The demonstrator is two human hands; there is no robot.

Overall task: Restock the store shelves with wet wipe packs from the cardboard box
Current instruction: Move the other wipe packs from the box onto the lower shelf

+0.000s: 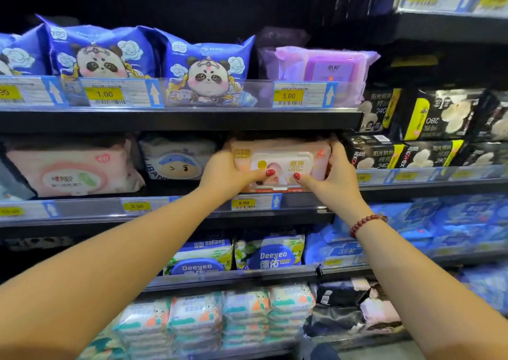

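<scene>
A peach-pink wet wipe pack with a white flip lid stands on its edge on the second shelf, facing me. My left hand grips its left end, thumb across the front. My right hand grips its right end, thumb on the lid's lower edge. The pack sits just above the 8.90 price tag. The cardboard box is not in view.
A pink pack and a white cartoon pack stand to the left on the same shelf. Blue panda packs and a purple pack fill the shelf above. Black pad packs sit right; Deeyeo packs lie below.
</scene>
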